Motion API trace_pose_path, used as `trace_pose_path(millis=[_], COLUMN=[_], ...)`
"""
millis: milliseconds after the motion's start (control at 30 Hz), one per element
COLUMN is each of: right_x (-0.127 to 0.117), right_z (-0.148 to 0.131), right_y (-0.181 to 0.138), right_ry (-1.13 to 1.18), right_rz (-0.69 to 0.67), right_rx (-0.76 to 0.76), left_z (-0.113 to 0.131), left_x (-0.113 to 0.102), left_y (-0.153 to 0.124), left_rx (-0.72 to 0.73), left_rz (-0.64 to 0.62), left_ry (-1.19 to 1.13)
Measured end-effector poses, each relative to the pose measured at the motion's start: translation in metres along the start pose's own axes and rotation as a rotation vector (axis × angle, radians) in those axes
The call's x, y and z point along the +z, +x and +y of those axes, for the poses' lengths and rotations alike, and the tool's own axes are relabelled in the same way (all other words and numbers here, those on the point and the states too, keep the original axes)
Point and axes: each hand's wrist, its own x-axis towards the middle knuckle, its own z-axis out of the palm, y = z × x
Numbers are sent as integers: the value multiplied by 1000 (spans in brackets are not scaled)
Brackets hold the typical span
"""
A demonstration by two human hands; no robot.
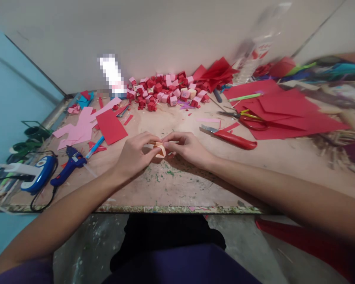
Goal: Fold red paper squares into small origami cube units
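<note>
Between my hands, just above the wooden table (183, 185), is a small folded piece of pale orange paper (159, 150). My left hand (138, 152) pinches its left side with thumb and fingers. From the other side, my right hand (187, 148) grips the paper's upper right edge with its fingertips. Part of the folded paper is covered by my fingers. Green scraps lie on the tabletop below. A red-handled cutter (233, 139) lies right of my right hand, and a red paper rectangle (111, 126) lies left of my left hand.
Many small red and pink folded paper pieces (165, 90) are heaped at the back. Red sheets (284, 110), scissors (248, 119) and a plastic bottle (258, 47) are on the right. Pink strips (79, 126), a blue glue gun (68, 165) and a blue power strip (41, 173) with cords occupy the left.
</note>
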Motion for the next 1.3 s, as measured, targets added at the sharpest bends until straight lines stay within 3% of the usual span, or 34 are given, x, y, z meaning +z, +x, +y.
trace_pose_path(millis=[333,467,567,667,833,967,1133,1300], right_x=[-2,-4,-10,-10,3,8,9,14], right_z=[3,-13,-38,-52,-27,-3,-5,-13], right_y=[0,-5,-13,-19,-13,-8,-11,-15], right_ry=[-49,-212,-437,-480,-361,-132,-261,-419], right_rz=[-55,0,94,126,7,-60,0,-36], right_rx=[-8,-9,-142,-253,-182,-60,-118,-235], left_z=[1,-1,0,2,5,4,2,3], left_x=[-2,-3,-3,-1,0,-1,-3,-4], left_y=[-1,-2,-2,-1,0,-1,2,5], left_rx=[61,42,-2,-36,6,-6,-7,6], left_rz=[42,47,58,67,82,38,-30,-84], left_ry=[-11,7,-31,-87,-122,-44,33,71])
